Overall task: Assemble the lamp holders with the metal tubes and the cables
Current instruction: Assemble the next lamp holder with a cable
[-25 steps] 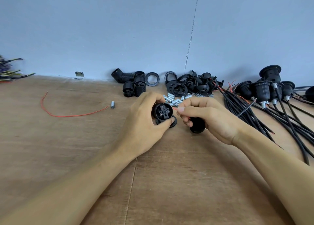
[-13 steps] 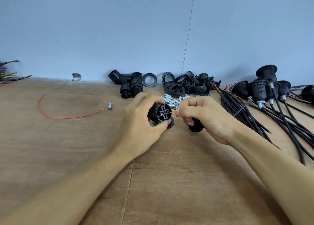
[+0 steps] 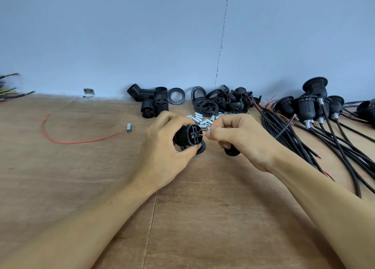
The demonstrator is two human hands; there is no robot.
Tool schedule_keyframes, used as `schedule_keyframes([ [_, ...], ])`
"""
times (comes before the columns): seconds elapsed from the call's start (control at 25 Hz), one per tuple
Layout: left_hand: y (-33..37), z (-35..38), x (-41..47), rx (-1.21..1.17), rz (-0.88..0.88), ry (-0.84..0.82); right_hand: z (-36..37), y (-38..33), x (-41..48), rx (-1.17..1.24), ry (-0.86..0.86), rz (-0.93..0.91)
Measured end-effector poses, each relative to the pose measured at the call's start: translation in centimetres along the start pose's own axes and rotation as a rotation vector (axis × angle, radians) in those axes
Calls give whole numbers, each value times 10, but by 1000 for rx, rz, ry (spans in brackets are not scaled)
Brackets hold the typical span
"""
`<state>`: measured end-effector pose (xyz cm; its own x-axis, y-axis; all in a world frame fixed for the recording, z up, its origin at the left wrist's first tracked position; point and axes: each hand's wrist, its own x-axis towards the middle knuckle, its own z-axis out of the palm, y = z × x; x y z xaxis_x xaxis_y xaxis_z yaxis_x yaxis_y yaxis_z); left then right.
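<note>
My left hand (image 3: 162, 153) grips a black lamp holder body (image 3: 187, 135) just above the table, its terminal end turned toward my right hand. My right hand (image 3: 241, 138) pinches a thin red wire (image 3: 203, 135) whose tip sits at a terminal of that body. A black cap part (image 3: 231, 151) shows under my right palm, and a black ring (image 3: 199, 149) lies below the holder. Loose metal tubes (image 3: 199, 120) lie in a small heap just behind my hands. A bundle of black cables (image 3: 316, 144) stretches across the right.
Spare holder bodies (image 3: 154, 102) and black rings and caps (image 3: 219, 103) line the wall. Finished holders with cables (image 3: 310, 104) stand at the far right. A single red wire (image 3: 81, 141) and one tube (image 3: 128, 127) lie left. More wires (image 3: 10, 92) poke in at the left edge.
My right hand has brought the red wire's tip from beside the holder into its terminal end. My left hand has turned the holder slightly toward the right hand.
</note>
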<state>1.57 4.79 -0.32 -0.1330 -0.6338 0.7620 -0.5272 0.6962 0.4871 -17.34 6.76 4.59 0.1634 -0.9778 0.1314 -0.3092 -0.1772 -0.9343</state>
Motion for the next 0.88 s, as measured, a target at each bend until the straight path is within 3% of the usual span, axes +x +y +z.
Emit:
schedule_keyframes([
  [0.88,1,-1,0,-3,-46,-35,2,0,-1,-81,86,-83],
])
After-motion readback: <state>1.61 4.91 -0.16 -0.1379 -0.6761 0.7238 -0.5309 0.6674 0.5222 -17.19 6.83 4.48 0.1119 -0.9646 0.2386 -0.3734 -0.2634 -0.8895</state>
